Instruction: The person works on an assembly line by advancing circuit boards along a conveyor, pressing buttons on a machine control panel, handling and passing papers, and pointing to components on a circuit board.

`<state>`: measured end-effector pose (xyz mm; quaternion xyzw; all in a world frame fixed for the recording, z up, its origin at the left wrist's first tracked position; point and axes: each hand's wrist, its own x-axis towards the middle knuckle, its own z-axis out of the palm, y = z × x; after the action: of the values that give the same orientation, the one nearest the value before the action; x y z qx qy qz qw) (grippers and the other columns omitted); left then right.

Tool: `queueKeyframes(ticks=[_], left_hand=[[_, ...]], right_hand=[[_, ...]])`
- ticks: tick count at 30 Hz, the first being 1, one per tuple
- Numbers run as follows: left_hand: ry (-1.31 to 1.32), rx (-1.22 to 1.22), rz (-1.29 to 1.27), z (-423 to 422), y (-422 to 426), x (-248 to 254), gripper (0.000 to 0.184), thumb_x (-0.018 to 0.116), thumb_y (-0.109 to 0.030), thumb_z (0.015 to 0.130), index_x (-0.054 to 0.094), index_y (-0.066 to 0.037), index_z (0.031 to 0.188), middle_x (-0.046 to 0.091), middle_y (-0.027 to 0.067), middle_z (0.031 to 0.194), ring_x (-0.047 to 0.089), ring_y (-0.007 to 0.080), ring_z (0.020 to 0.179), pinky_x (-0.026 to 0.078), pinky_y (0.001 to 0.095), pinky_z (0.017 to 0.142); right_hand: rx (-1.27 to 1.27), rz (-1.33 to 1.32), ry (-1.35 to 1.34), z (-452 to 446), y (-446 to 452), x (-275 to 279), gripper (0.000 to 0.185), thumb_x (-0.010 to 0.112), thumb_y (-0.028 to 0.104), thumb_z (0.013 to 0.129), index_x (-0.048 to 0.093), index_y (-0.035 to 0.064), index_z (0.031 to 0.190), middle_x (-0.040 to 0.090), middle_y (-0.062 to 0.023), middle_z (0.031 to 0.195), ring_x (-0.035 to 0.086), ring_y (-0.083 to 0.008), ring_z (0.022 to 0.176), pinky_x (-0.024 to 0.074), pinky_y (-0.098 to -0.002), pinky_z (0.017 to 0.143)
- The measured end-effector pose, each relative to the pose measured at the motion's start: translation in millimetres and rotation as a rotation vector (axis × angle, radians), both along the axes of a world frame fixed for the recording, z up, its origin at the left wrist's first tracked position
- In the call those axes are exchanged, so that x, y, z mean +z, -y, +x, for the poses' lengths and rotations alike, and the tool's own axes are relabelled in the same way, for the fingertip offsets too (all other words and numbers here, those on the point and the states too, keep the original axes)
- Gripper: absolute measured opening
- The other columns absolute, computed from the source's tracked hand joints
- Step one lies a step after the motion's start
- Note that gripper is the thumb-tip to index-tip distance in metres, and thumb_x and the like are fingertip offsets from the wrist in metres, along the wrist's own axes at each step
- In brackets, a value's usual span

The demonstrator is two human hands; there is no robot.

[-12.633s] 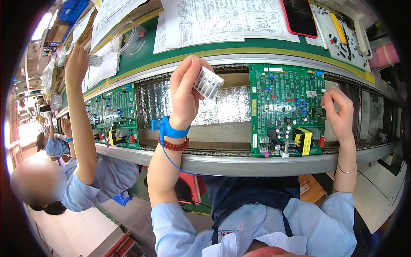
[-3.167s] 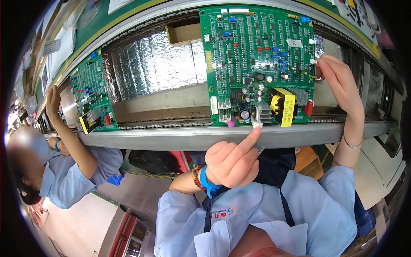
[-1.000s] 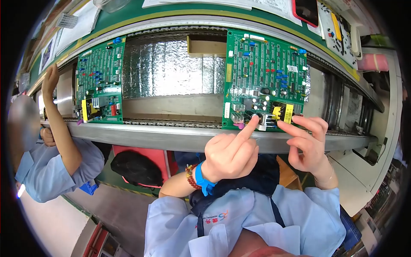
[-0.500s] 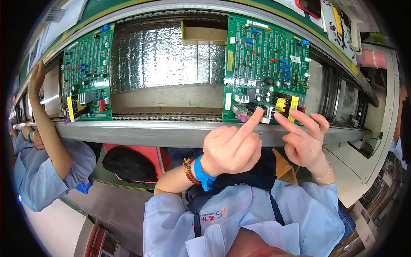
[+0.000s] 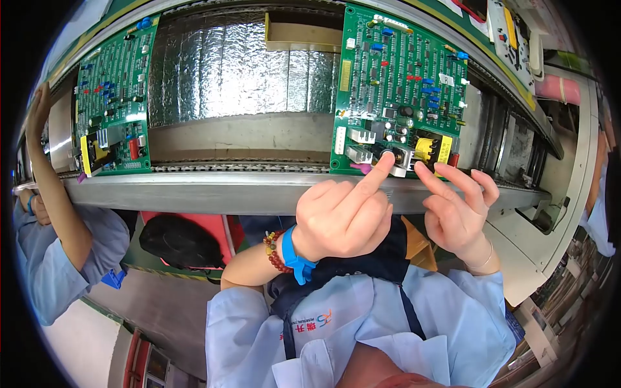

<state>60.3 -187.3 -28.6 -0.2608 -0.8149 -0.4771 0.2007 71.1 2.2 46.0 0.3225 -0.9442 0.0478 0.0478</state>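
A green circuit board (image 5: 404, 77) lies on the rails in front of me, crowded with small parts. My left hand (image 5: 346, 216), with a blue wristband and beads, reaches its near edge. Its index finger is stretched out to a black component beside a white heat sink (image 5: 402, 161); the other fingers are curled and their undersides hidden. My right hand (image 5: 456, 207) is open, fingers spread. Its index fingertip is just right of the heat sink, near a yellow transformer (image 5: 428, 149). Whether that fingertip touches anything, I cannot tell. Neither hand visibly holds anything.
A similar board (image 5: 113, 103) is on the rails at left, beside another person's raised arm (image 5: 61, 194). A metal rail (image 5: 226, 194) runs along the near edge. A tan bar (image 5: 304, 35) crosses the line's far side. A black bag (image 5: 178, 242) lies below the rail.
The whole view has shifted, so boards and rail appear slightly higher and farther left. Both hands stay at the same near-edge parts, with almost unchanged finger poses.
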Motion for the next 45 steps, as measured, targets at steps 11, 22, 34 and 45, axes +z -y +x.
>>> queueKeyframes(ticks=[11,22,34,45], left_hand=[[0.006,0.01,-0.007,1.3,-1.1,0.1,0.015,0.062,-0.009,0.062,0.047,-0.006,0.06,0.064,0.0172,0.102,0.042,0.0096,0.042,0.032,0.0204,0.041],[0.005,0.043,0.013,2.6,-1.6,0.0,0.015,0.061,-0.009,0.064,0.047,-0.008,0.059,0.065,0.0159,0.099,0.041,0.0098,0.042,0.033,0.0203,0.042],[-0.017,0.053,0.063,1.7,-2.0,0.0,0.016,0.062,-0.006,0.058,0.047,-0.003,0.061,0.064,0.0191,0.099,0.045,0.0112,0.041,0.035,0.0214,0.039],[-0.032,0.059,0.068,2.9,-3.4,-1.0,0.016,0.063,-0.007,0.058,0.046,-0.005,0.06,0.065,0.0181,0.098,0.046,0.0108,0.042,0.035,0.0218,0.04]], right_hand=[[-0.081,0.002,-0.002,-12.8,8.9,2.8,0.028,0.07,0.009,0.068,0.046,0.0124,0.082,0.062,-0.002,0.111,0.049,-0.0206,0.11,0.0226,-0.0367,0.096],[-0.126,-0.039,0.068,-21.9,14.5,3.5,0.028,0.072,0.005,0.067,0.051,0.0099,0.087,0.065,-0.0015,0.101,0.052,-0.0195,0.104,0.0258,-0.0379,0.094],[-0.116,-0.045,0.026,-21.5,14.4,-0.3,0.034,0.072,0.002,0.068,0.046,0.0096,0.089,0.066,-0.0017,0.099,0.052,-0.0189,0.104,0.0244,-0.0379,0.095],[-0.116,-0.031,0.036,-21.0,12.6,0.5,0.034,0.072,0.003,0.068,0.046,0.0096,0.089,0.066,-0.0018,0.1,0.052,-0.0188,0.104,0.024,-0.0376,0.096]])
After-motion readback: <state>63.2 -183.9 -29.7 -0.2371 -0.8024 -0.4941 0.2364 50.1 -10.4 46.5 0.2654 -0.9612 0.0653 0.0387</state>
